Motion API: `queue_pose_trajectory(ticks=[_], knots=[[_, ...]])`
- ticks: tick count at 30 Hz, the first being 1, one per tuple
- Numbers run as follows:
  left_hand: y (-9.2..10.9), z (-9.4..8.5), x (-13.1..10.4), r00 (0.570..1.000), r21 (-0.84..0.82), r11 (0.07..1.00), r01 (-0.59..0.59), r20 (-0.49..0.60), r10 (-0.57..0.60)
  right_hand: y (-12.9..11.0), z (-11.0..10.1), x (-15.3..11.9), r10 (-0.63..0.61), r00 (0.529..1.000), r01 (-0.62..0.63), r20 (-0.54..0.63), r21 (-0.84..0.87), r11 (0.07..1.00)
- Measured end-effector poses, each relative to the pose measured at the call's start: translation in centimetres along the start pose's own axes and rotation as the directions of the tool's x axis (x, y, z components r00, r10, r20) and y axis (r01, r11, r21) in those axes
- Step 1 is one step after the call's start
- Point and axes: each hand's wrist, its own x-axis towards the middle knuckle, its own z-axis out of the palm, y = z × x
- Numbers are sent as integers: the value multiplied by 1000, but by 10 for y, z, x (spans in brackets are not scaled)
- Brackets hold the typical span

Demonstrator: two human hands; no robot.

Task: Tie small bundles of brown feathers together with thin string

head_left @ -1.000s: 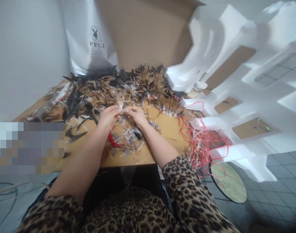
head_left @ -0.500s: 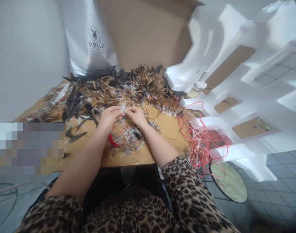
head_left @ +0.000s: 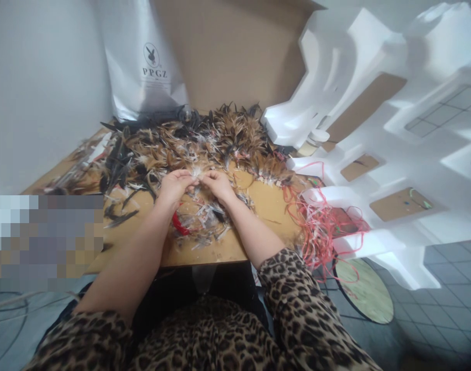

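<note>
My left hand point(head_left: 177, 185) and my right hand point(head_left: 216, 184) meet over the near edge of a feather pile. Both are closed in a pinch on a small bunch of feathers point(head_left: 197, 171), pale at the base, which sticks up between the fingertips. Behind them spreads a large heap of brown and black feathers point(head_left: 239, 129). Below my wrists lie loose whitish feather scraps point(head_left: 208, 216) and a red strip point(head_left: 179, 221). The exact grip of each fingertip is too small to make out.
A tangle of pink-red string point(head_left: 320, 232) hangs at the table's right edge, against white foam packing pieces point(head_left: 355, 206). A silvery bag point(head_left: 146, 56) stands at the back beside a cardboard panel point(head_left: 235, 51). A round stool seat point(head_left: 365, 291) is low on the right.
Almost nothing differs. Both hands keep their pinch at the same spot, and the tuft between the fingertips looks slightly more spread.
</note>
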Motion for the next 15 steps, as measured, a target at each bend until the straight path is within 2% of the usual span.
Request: queue_pose_trajectory(ticks=[6, 15], knots=[[1, 0, -2, 999, 9, 1000, 16, 39, -16, -2, -1, 1, 11, 1000, -10, -9, 62, 998], [1, 1, -2, 997, -69, 996, 65, 56, -61, -6, 0, -2, 27, 1000, -27, -1, 47, 999]])
